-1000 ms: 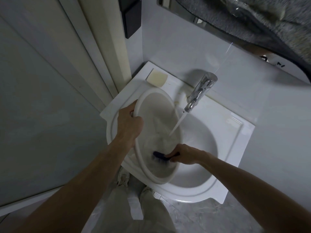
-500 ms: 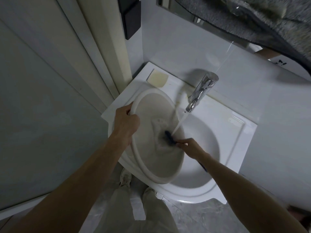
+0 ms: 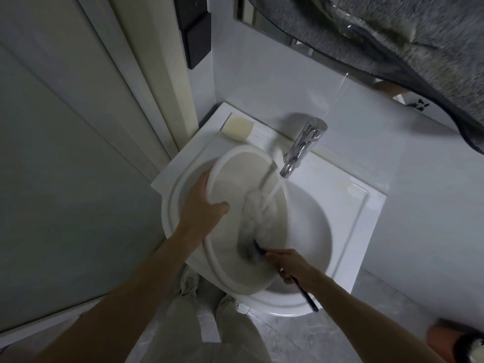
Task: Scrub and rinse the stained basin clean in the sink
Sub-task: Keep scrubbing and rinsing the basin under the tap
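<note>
The brush (image 3: 255,248), held in the right hand (image 3: 293,265), had swept back toward six o'clock inside the basin (image 3: 235,179), which the left hand (image 3: 204,208) gripped by its rim, so scrubbing continued.

Dim bathroom: pale wall (image 3: 288,82), door frame (image 3: 146,74) at left, grey marbled floor (image 3: 327,334), mirror (image 3: 262,17) up top.

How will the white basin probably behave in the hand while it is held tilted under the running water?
The basin probably turns slippery: water from the tap runs over it. It seems light and stiff, since the left hand alone grips its rim and keeps it tilted.
</note>
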Motion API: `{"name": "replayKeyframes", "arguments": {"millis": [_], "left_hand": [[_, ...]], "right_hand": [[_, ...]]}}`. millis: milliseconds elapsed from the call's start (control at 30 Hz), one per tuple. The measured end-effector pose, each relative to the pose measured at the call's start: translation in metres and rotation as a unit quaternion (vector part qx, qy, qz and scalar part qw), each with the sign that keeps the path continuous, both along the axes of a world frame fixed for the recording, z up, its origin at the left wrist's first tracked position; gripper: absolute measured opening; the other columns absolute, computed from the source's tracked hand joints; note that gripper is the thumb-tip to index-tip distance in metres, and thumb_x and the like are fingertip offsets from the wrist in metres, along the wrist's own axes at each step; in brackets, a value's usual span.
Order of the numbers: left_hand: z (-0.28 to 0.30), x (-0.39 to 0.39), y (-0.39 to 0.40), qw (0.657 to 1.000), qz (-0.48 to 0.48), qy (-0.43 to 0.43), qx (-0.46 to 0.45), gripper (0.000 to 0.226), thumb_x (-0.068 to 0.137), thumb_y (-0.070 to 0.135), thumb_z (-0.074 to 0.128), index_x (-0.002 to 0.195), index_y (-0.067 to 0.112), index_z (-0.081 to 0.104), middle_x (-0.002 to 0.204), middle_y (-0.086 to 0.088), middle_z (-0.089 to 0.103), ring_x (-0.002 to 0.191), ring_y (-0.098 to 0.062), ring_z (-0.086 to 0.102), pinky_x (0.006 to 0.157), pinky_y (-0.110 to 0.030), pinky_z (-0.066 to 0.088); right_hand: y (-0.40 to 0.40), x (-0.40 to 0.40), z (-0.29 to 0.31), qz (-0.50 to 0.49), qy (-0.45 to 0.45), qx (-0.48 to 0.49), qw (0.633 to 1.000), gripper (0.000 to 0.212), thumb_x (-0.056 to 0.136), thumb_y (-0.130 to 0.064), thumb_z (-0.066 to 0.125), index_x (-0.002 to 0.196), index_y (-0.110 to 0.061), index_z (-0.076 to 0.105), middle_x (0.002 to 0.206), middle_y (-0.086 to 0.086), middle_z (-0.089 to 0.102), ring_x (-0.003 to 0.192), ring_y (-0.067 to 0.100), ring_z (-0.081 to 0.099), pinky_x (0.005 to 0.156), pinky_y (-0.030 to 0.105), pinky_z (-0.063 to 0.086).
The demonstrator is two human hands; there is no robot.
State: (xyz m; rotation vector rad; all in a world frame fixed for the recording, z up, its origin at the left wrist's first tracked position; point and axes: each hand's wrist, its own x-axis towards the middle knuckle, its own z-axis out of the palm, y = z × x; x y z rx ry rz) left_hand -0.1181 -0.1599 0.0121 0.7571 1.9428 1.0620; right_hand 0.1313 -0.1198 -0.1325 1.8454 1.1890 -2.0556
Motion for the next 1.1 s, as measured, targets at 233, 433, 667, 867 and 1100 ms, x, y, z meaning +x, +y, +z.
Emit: {"name": "replayKeyframes", "arguments": {"millis": [233,433,667,867,1100], "left_hand": [[-0.027,0.033,-0.038,1.0,-0.023,0.015,0.011,0.111,0.062,0.023,0.068,0.156,0.04,0.012,0.161,0.016,0.021,0.151,-0.015,0.019,0.116,-0.053,0.034],[-0.036,0.049,-0.049,0.997,0.011,0.07,0.014,0.122,0.062,0.021,0.07,0.15,0.057,-0.006,0.165,0.018,0.004,0.153,-0.023,0.013,0.115,-0.056,0.034],[-0.038,0.063,-0.055,0.995,0.085,0.047,0.036,0.115,0.071,-0.006,0.065,0.155,0.047,0.008,0.163,0.027,0.002,0.153,-0.019,0.014,0.113,-0.053,0.039],[-0.04,0.05,-0.056,0.988,0.141,0.009,0.065,0.108,0.068,-0.015,0.053,0.154,0.044,0.025,0.161,0.012,0.027,0.148,-0.018,0.03,0.11,-0.052,0.044],[-0.023,0.026,-0.04,0.993,0.106,-0.012,0.055,0.089,0.074,-0.013,0.048,0.151,0.031,0.042,0.152,0.008,0.046,0.139,-0.013,0.044,0.108,-0.046,0.048]], "right_hand": [[-0.026,-0.005,0.017,-0.063,0.008,-0.172,0.983,0.041,0.082,-0.024,0.077,0.112,0.003,0.068,0.058,0.004,0.043,0.038,0.011,0.035,0.04,0.022,0.033],[-0.029,-0.022,0.038,-0.111,-0.002,-0.202,0.973,0.022,0.086,-0.022,0.074,0.095,-0.003,0.068,0.048,0.003,0.039,0.035,0.012,0.034,0.037,0.021,0.032],[-0.03,-0.032,0.058,-0.119,0.034,-0.259,0.958,0.02,0.089,-0.023,0.07,0.087,-0.005,0.063,0.063,0.005,0.046,0.036,0.008,0.033,0.036,0.02,0.031],[-0.009,-0.017,0.062,0.067,0.052,-0.258,0.962,0.038,0.094,-0.037,0.063,0.122,-0.011,0.065,0.101,0.02,0.074,0.037,0.006,0.031,0.035,0.017,0.031],[0.039,-0.007,0.013,0.419,-0.087,0.306,0.85,0.034,0.101,-0.036,0.047,0.133,-0.041,0.06,0.09,-0.009,0.072,0.078,0.013,0.068,0.065,0.023,0.043]]}}
